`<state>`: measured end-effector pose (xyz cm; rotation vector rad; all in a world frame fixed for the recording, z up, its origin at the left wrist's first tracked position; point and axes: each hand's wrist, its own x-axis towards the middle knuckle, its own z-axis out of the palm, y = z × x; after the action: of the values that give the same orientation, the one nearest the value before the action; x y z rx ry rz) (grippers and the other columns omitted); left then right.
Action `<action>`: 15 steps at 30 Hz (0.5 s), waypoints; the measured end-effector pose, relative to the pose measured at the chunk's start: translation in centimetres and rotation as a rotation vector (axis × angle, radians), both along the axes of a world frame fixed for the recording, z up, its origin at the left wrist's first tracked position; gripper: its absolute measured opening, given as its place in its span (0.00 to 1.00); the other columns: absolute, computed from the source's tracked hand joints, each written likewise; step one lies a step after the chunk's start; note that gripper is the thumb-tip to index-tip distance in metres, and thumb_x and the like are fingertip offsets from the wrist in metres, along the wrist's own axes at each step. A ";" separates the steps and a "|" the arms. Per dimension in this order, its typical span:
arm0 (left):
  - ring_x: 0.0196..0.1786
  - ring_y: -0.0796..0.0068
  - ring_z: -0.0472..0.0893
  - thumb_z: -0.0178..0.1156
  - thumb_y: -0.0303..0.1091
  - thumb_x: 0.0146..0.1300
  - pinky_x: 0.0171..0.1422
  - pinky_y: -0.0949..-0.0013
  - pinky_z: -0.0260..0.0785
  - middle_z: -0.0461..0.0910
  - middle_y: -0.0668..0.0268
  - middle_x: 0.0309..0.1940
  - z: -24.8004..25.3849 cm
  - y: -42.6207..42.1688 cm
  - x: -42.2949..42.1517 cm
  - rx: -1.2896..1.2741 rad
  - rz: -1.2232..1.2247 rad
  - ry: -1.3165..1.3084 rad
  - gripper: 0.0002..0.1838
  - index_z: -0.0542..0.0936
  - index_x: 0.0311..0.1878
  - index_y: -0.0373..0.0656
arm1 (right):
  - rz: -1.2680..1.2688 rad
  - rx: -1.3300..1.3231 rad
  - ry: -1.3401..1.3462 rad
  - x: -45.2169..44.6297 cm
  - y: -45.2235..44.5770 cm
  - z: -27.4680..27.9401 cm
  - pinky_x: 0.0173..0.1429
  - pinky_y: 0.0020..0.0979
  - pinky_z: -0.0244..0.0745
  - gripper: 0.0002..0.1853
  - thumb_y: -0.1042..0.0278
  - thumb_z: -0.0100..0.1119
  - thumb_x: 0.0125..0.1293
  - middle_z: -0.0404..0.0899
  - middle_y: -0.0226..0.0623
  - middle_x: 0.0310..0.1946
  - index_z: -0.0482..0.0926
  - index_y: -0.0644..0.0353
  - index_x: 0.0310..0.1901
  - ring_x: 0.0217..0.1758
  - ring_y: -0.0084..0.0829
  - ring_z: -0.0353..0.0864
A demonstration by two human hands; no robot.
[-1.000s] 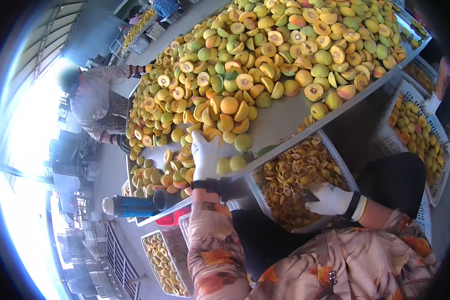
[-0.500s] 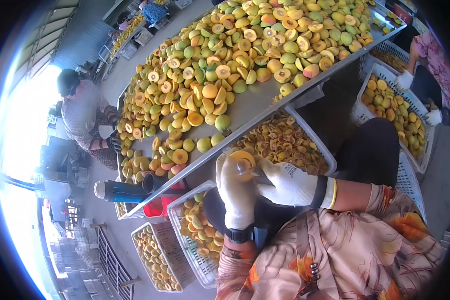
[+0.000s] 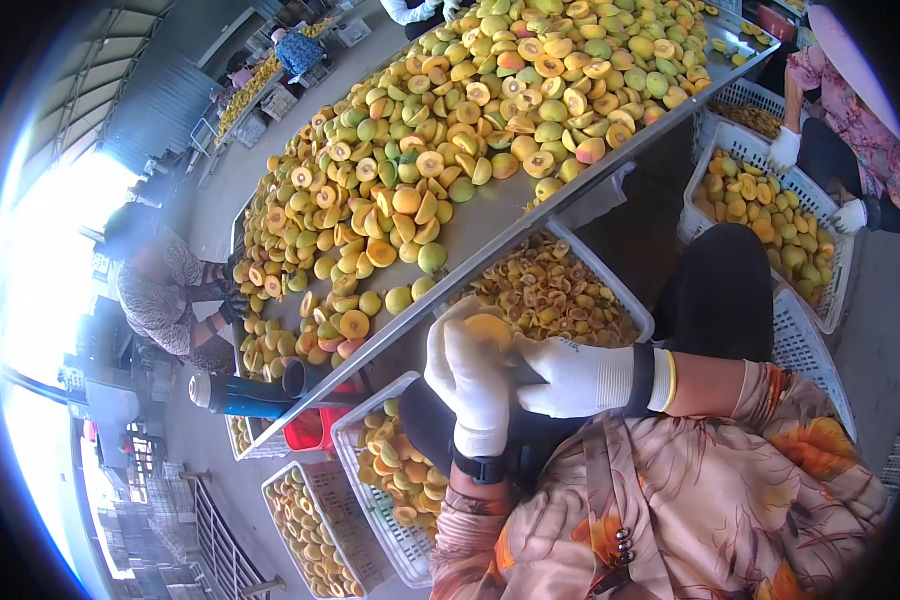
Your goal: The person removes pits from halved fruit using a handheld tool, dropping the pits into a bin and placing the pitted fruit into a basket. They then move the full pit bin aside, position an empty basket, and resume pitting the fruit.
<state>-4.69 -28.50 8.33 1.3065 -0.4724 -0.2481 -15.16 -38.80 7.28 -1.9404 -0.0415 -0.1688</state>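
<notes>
My left hand [image 3: 467, 380], in a white glove with a dark watch at the wrist, is closed around a yellow peach half [image 3: 488, 330]. My right hand [image 3: 580, 378], also gloved in white, is closed close beside it. A small dark metal tool [image 3: 525, 373] shows between the gloves at my right fingertips; its handle is hidden in the grip. Both hands are above my lap, near a crate of brownish pit pieces [image 3: 560, 290] under the table edge.
A metal table [image 3: 490, 215] carries a large heap of halved peaches [image 3: 420, 150]. Crates of peach halves stand at lower left [image 3: 315, 540] and right [image 3: 770, 230]. A blue cylinder [image 3: 245, 393] sits by the table corner. One person works at left [image 3: 160, 290], another at right [image 3: 850, 130].
The view has shifted slightly. My left fingers have closed further over the peach half, whose cut face now shows less. My right hand stays beside it.
</notes>
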 end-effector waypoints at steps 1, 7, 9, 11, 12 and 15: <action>0.31 0.69 0.84 0.51 0.49 0.80 0.35 0.71 0.78 0.86 0.55 0.35 0.3 0.0 0.1 0.002 -0.031 0.036 0.24 0.80 0.53 0.33 | 0.014 0.149 0.065 -0.2 -0.4 1.4 0.57 0.38 0.77 0.19 0.69 0.62 0.66 0.84 0.47 0.47 0.77 0.66 0.58 0.50 0.38 0.84; 0.35 0.70 0.85 0.55 0.49 0.78 0.40 0.70 0.79 0.87 0.54 0.38 -1.1 0.1 1.1 -0.017 -0.093 0.015 0.25 0.81 0.53 0.32 | 0.203 0.180 0.038 0.8 -2.0 0.0 0.56 0.35 0.76 0.23 0.70 0.61 0.65 0.85 0.43 0.45 0.76 0.66 0.62 0.47 0.34 0.83; 0.34 0.69 0.85 0.54 0.50 0.78 0.39 0.70 0.79 0.87 0.54 0.37 -1.5 -0.2 1.1 -0.002 -0.043 -0.028 0.25 0.81 0.53 0.32 | 0.199 0.147 0.067 0.9 -2.3 0.3 0.55 0.34 0.76 0.24 0.70 0.60 0.65 0.85 0.42 0.44 0.75 0.66 0.62 0.46 0.32 0.82; 0.33 0.69 0.86 0.54 0.50 0.78 0.38 0.69 0.80 0.87 0.54 0.37 -1.6 -0.6 1.0 -0.009 -0.006 -0.013 0.25 0.81 0.52 0.32 | 0.205 0.160 0.087 1.0 -2.6 0.9 0.57 0.34 0.76 0.23 0.71 0.60 0.65 0.84 0.42 0.45 0.76 0.66 0.62 0.49 0.31 0.82; 0.33 0.69 0.85 0.54 0.51 0.78 0.38 0.70 0.80 0.87 0.54 0.37 -1.3 -0.7 0.8 -0.054 -0.019 0.082 0.26 0.81 0.52 0.32 | 0.214 0.191 0.092 1.1 -2.7 1.1 0.60 0.34 0.76 0.22 0.72 0.60 0.65 0.84 0.42 0.47 0.76 0.66 0.61 0.52 0.32 0.82; 0.33 0.70 0.85 0.53 0.54 0.78 0.37 0.71 0.79 0.87 0.54 0.37 -0.6 -1.2 0.5 -0.131 -0.047 0.250 0.28 0.81 0.52 0.32 | 0.221 0.227 0.132 1.3 -2.9 1.2 0.65 0.35 0.73 0.23 0.73 0.60 0.65 0.84 0.42 0.51 0.76 0.66 0.62 0.57 0.32 0.81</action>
<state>-4.18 -29.67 7.74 1.1199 -0.3013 -0.4082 -13.87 -41.70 8.51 -1.7021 -0.1428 0.0978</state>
